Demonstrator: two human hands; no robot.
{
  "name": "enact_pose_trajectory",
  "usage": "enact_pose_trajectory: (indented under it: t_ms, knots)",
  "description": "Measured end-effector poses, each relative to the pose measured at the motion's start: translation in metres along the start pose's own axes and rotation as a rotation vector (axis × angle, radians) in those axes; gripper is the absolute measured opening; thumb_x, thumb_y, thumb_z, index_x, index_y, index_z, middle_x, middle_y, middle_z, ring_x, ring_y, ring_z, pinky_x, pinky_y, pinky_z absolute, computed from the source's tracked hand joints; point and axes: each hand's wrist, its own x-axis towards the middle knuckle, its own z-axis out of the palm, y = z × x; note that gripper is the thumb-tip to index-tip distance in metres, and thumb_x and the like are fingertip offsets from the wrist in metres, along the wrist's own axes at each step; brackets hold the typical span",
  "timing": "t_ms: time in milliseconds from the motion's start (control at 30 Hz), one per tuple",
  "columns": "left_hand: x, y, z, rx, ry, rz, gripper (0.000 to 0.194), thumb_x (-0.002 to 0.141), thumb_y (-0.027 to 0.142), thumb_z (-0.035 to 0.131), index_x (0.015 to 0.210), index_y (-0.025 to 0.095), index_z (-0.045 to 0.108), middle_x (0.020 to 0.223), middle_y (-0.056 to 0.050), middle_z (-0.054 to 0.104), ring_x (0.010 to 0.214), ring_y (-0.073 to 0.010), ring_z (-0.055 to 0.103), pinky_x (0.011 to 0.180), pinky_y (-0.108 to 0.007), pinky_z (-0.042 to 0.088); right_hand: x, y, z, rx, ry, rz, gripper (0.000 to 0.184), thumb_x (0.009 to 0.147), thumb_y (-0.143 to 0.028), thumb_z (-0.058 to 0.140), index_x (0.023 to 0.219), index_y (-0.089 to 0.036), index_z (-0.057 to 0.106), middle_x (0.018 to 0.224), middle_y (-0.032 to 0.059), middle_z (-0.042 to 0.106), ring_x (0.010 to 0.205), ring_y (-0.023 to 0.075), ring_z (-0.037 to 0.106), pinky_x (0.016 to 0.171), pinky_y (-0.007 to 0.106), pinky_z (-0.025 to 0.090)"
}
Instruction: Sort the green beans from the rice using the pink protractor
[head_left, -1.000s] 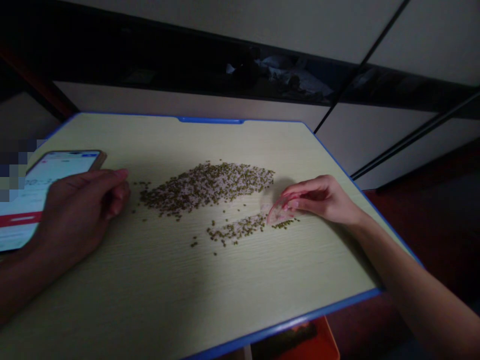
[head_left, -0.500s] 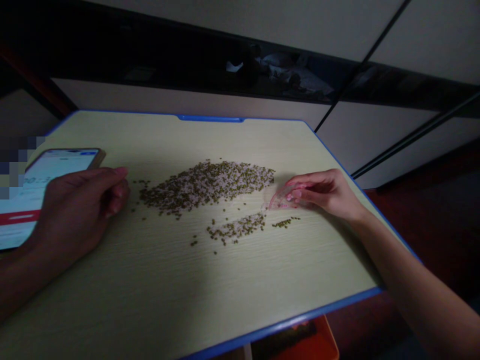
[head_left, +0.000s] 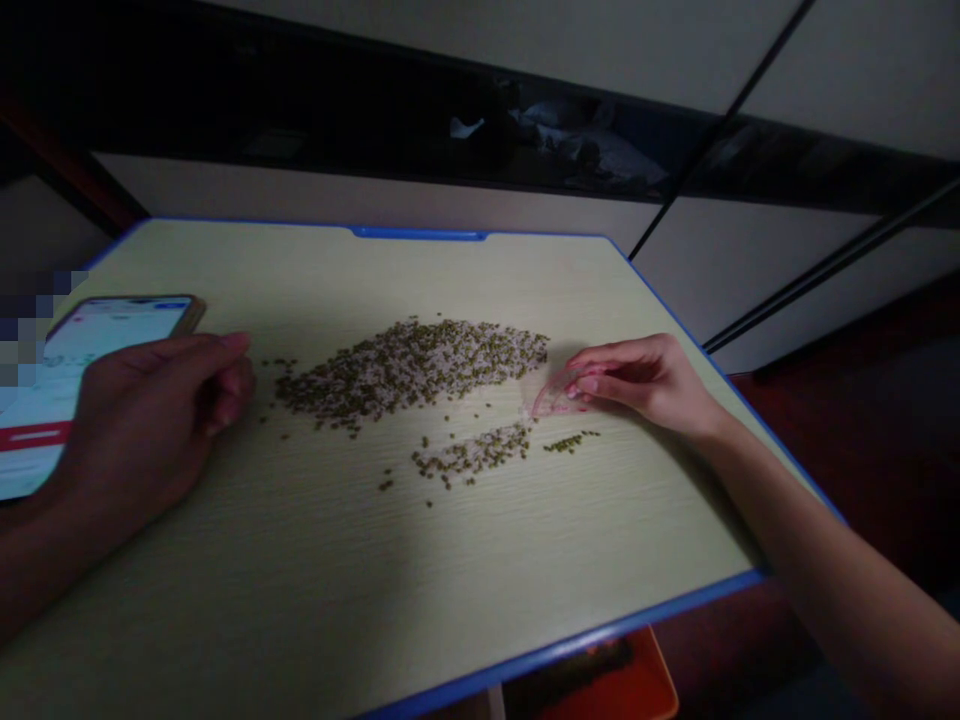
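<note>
Your right hand (head_left: 660, 385), on the right of the table (head_left: 300, 580), pinches a clear plastic piece (head_left: 551, 395), perhaps a small bag, between thumb and fingers; reddish curved edge, thin, see-through, contents not readable. It sits just beside the right end of the main pile (head_left: 420, 365), a long mound of small green beans mixed with pale grains, mid-table. Nearer you, a smaller strip (head_left: 476, 452) of the same mix, its right end close to the plastic; right of that, a short row (head_left: 570, 442) of green beans only. Loose beans lie scattered around, mostly left and near. Your left hand (head_left: 161, 405), at the left, has fingers curled in, thumb along them; cannot tell whether anything is inside. It overlaps the phone (head_left: 97, 335), screen lit, lying on the table's left. Below the table's near edge, an orange bin (head_left: 660, 670), partly hidden, with dark contents (head_left: 570, 665), too dim to name.
</note>
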Motion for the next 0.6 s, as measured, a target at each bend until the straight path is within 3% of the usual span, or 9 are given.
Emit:
enact_pose_trajectory:
  t_ms: [333,600]
  knots:
    - [0.004,-0.006,-0.003,-0.02,-0.01,0.038,0.026,0.064,0.015,0.054,0.039,0.017,0.046,0.037,0.004,0.041,0.034,-0.0053,0.035,0.032,-0.019,0.022,-0.002,-0.002,-0.009,-0.017,-0.053,0.019,0.018,0.068,-0.012,0.068,0.084,-0.019,0.074,0.075,0.0031,0.073,0.065,0.0128,0.067,0.06,0.022,0.055]
    - [0.004,-0.006,-0.004,-0.008,0.013,0.03,0.027,0.062,0.014,0.054,0.037,0.017,0.045,0.036,0.003,0.04,0.032,-0.0053,0.034,0.032,-0.02,0.023,-0.005,-0.007,-0.011,0.04,-0.043,0.041,0.019,0.068,-0.01,0.068,0.08,-0.022,0.075,0.067,-0.001,0.072,0.058,0.0094,0.065,0.055,0.017,0.054]
